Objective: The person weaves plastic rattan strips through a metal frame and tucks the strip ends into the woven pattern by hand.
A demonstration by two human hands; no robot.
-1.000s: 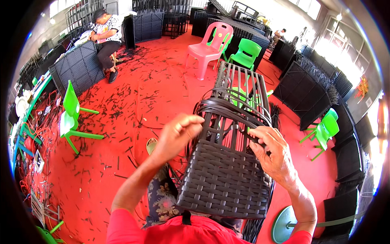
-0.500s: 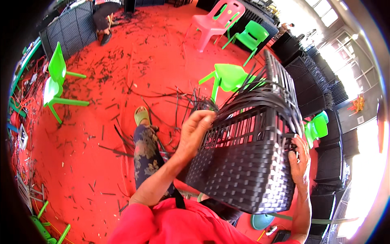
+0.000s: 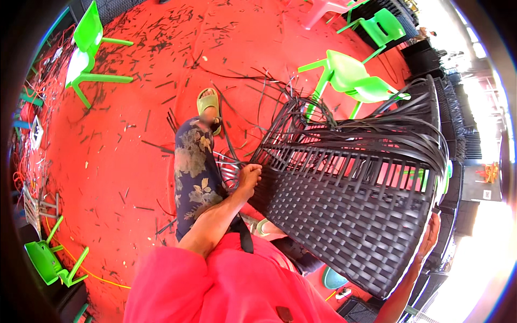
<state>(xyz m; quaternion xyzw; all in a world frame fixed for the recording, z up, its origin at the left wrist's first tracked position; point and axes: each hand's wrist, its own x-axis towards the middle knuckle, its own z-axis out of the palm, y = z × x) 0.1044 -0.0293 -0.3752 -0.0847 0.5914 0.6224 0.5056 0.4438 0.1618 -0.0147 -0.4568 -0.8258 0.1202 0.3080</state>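
A black woven wicker piece [image 3: 344, 220] of flat plastic strips leans across my lap. Its lower part is tightly woven; the upper part is an open lattice with gaps. Long loose black strips [image 3: 371, 129] drape over its top and bunch at its far left. My left hand [image 3: 250, 176] is closed in a pinch beside the piece's left edge; what is between the fingers is too small to make out. At the right edge, my right hand [image 3: 429, 235] holds the piece's side, its fingers partly hidden.
Green plastic chairs stand at the left [image 3: 89, 59], beyond the wicker piece [image 3: 347, 78] and at the far right [image 3: 381, 28]. Strip scraps [image 3: 161, 40] litter the red floor [image 3: 107, 177]. Cables [image 3: 27, 134] tangle at the left, and a yellow cord [image 3: 107, 280] crosses the lower left.
The wicker piece has turned, its broad side now facing me. My left hand has moved down and left from the loose strips to the piece's left edge. My right hand has shifted outward and lower.
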